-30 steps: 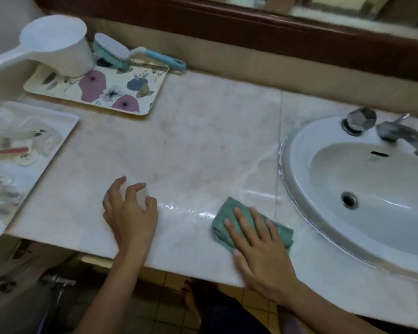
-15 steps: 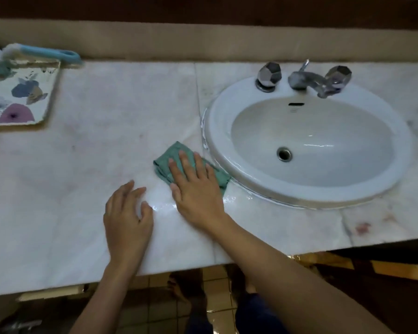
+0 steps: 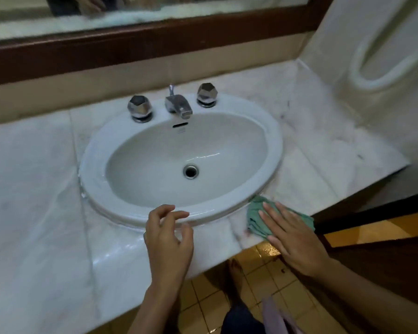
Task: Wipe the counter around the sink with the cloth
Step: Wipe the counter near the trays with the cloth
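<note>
A broad bare stretch of the pale marble counter (image 3: 29,189) is seen left of the oval white ceramic sink (image 3: 274,150); in front of the sink only a narrow strip remains before the counter's front edge. The left hand (image 3: 168,239) is held at the sink's front rim, fingers loosely curled and apart, nothing gripped. Right of the sink, the crumpled green cloth (image 3: 255,213) is pressed flat under the open right hand (image 3: 292,237), at the sink's front-right rim, overhanging the counter edge.
</note>
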The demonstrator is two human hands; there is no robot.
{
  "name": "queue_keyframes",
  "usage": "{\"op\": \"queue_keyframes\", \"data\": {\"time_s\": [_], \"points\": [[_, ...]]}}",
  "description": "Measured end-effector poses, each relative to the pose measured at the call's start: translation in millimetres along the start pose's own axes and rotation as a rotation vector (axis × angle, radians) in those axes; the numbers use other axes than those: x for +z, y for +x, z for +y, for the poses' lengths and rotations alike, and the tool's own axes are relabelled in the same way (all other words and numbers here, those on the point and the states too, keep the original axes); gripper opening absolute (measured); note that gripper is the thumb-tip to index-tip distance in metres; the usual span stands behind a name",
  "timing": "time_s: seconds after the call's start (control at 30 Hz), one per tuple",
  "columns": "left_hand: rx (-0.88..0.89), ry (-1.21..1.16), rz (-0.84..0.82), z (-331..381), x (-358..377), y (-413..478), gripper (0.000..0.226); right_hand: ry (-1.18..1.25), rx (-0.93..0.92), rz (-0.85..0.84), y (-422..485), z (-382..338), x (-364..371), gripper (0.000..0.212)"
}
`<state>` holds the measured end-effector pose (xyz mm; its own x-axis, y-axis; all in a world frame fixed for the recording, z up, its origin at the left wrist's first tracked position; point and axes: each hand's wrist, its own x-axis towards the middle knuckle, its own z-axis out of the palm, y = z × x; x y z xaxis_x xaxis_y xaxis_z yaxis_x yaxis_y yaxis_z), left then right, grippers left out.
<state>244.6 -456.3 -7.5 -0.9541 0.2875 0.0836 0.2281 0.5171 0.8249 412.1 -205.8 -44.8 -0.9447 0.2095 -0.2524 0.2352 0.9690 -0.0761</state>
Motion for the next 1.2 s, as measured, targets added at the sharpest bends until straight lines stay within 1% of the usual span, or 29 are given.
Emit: {"op": "queue_keyframes", "data": {"time_s": [0.1, 0.17, 0.23, 0.3, 0.4, 0.47, 0.5, 0.53, 0.6, 0.67, 0.73, 0.8, 0.87, 0.93, 1.0, 1.07, 1.2], "points": [[0.081, 0.03, -0.071, 37.9, 44.6, 11.2, 0.021, 0.076, 0.086, 0.05, 17.3, 56.6, -8.9, 0.056], [0.139, 0.061, -0.107, 61.3, 77.9, 20.5, 0.018, 0.122, 0.203, 0.102, 41.3, 93.7, -14.0, 0.057], [0.162, 0.086, -0.143, 82.4, 108.9, 29.3, 0.022, 0.172, 0.319, 0.137, 75.0, 131.7, -21.1, 0.056], [0.163, 0.102, -0.186, 98.2, 132.8, 35.7, 0.026, 0.176, 0.397, 0.166, 115.7, 161.3, -30.0, 0.056], [0.163, 0.114, -0.225, 115.1, 165.0, 43.8, 0.026, 0.23, 0.481, 0.195, 178.7, 183.4, -49.5, 0.056], [0.204, 0.144, -0.191, 122.4, 180.0, 49.9, 0.02, 0.261, 0.528, 0.213, 202.1, 176.7, -53.5, 0.056], [0.208, 0.152, -0.178, 126.6, 187.6, 54.7, 0.021, 0.265, 0.526, 0.225, 204.3, 171.1, -52.5, 0.056], [0.203, 0.152, -0.17, 131.0, 196.3, 60.0, 0.029, 0.26, 0.493, 0.238, 197.8, 164.3, -50.0, 0.056], [0.184, 0.134, -0.16, 137.4, 213.6, 71.0, 0.043, 0.229, 0.37, 0.253, 161.6, 150.8, -40.4, 0.056], [0.185, 0.132, -0.173, 145.9, 233.4, 86.4, 0.044, 0.216, 0.32, 0.253, 113.3, 154.4, -28.4, 0.056], [0.151, 0.152, -0.174, 153.2, 253.2, 104.8, 0.044, 0.198, 0.398, 0.246, 81.1, 179.3, -18.8, 0.057], [0.07, 0.154, -0.201, 159.1, 269.1, 123.1, 0.051, 0.181, 0.56, 0.271, 78.7, 216.5, -18.7, 0.057], [0.042, 0.188, -0.245, 160.8, 282.5, 137.6, 0.058, 0.185, 0.71, 0.262, 107.9, 253.5, -28.4, 0.058], [0.021, 0.225, -0.271, 160.3, 292.2, 144.4, 0.06, 0.201, 0.793, 0.272, 148.8, 280.9, -43.9, 0.059], [-0.022, 0.244, -0.262, 159.1, 298.7, 146.6, 0.059, 0.238, 0.804, 0.261, 197.5, 298.1, -58.4, 0.058], [-0.033, 0.277, -0.242, 158.3, 302.2, 147.4, 0.057, 0.263, 0.777, 0.247, 245.9, 304.6, -72.1, 0.057], [-0.036, 0.295, -0.232, 155.3, 306.9, 149.8, 0.056, 0.27, 0.624, 0.239, 323.5, 300.5, -93.0, 0.057]]}}
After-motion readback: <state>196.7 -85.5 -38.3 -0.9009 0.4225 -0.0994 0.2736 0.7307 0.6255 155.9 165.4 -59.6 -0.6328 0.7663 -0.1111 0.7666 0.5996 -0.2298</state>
